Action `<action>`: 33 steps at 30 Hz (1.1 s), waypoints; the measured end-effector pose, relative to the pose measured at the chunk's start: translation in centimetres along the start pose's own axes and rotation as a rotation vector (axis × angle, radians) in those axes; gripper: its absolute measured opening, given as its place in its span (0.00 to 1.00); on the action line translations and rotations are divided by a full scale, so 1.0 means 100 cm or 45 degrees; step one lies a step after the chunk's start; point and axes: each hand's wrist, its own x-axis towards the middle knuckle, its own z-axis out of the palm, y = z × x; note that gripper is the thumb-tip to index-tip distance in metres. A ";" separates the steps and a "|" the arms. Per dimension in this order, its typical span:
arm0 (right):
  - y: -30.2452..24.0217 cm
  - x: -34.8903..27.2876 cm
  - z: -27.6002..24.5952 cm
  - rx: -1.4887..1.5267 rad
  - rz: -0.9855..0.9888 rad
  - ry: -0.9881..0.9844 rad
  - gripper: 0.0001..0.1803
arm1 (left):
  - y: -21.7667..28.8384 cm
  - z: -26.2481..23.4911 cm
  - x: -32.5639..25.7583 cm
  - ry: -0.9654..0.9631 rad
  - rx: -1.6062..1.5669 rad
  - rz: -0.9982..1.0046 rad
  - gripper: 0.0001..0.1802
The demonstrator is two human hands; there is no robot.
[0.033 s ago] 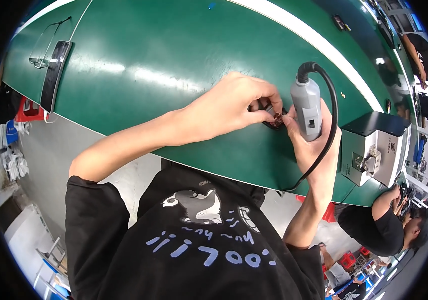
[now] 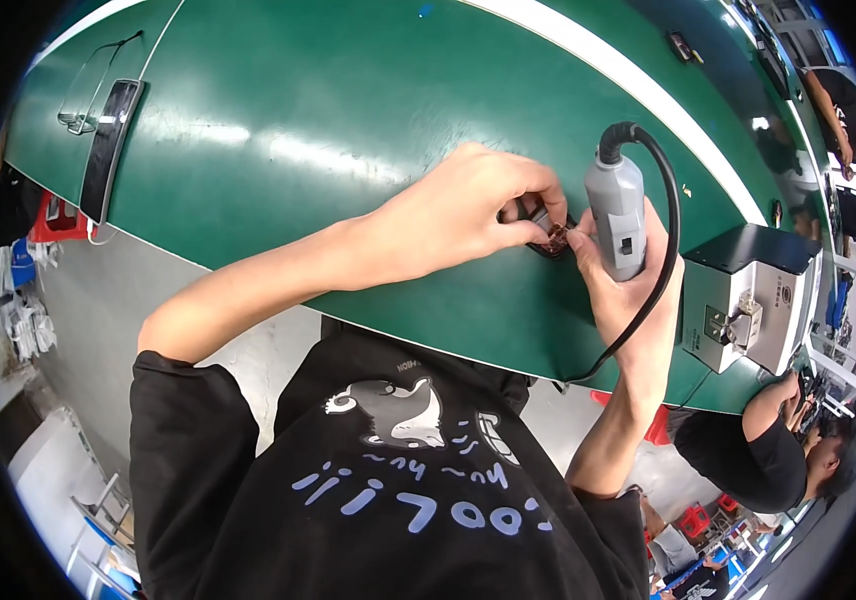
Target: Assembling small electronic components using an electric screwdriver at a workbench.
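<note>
At the far left of the green surface (image 2: 348, 120) lies a long dark flat bar (image 2: 108, 148) with a thin wire loop (image 2: 83, 95) beside it, both well apart from your hands.

Your left hand (image 2: 463, 215) reaches across from the lower left, forearm lying over the surface's near edge. Its fingers (image 2: 533, 195) are pinched together on a small dark part (image 2: 538, 222) that rests on the surface, thumb underneath and forefinger curled over the top. The part is mostly hidden by your hand, so its shape is hard to make out; a brownish bit (image 2: 556, 237) shows at its right end.

Just beside it, your right hand (image 2: 623, 285) holds a grey handheld power tool (image 2: 616, 215) upright, fingers wrapped tight around its body. Its lower end meets the small part between your two hands. A black cord (image 2: 663, 270) leaves the top of the tool, arcs over to the right and drops past your wrist off the near edge.

Farther right, a grey metal box with a black top (image 2: 748, 300) stands at the corner of the surface. Beyond it, another person in a black shirt (image 2: 748, 455) bends over at the lower right.
</note>
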 end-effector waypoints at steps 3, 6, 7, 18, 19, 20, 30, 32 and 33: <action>0.000 0.000 0.000 0.062 0.042 -0.011 0.12 | -0.003 0.001 0.000 -0.017 0.028 -0.001 0.10; -0.002 -0.001 0.001 0.080 0.081 -0.026 0.11 | -0.005 0.002 0.000 -0.007 -0.005 0.005 0.11; -0.002 -0.001 0.001 0.028 0.082 -0.012 0.10 | -0.005 0.002 0.000 -0.016 0.030 0.031 0.11; 0.001 -0.003 0.006 0.011 0.015 0.112 0.13 | -0.005 0.009 -0.003 0.038 0.150 0.117 0.13; 0.002 -0.004 0.006 -0.057 -0.001 0.140 0.13 | -0.004 0.010 -0.004 0.041 0.185 0.113 0.13; 0.001 -0.005 0.005 -0.127 -0.017 0.166 0.13 | -0.006 0.011 -0.004 0.037 0.183 0.109 0.13; -0.008 -0.032 -0.047 1.298 -0.518 0.659 0.46 | -0.014 0.018 0.004 0.090 0.221 0.187 0.11; -0.006 -0.029 -0.043 1.515 -0.526 0.442 0.55 | -0.017 0.020 0.005 0.131 0.243 0.261 0.11; -0.015 -0.023 -0.031 1.459 -0.482 0.578 0.56 | -0.020 0.020 0.005 0.131 0.233 0.250 0.11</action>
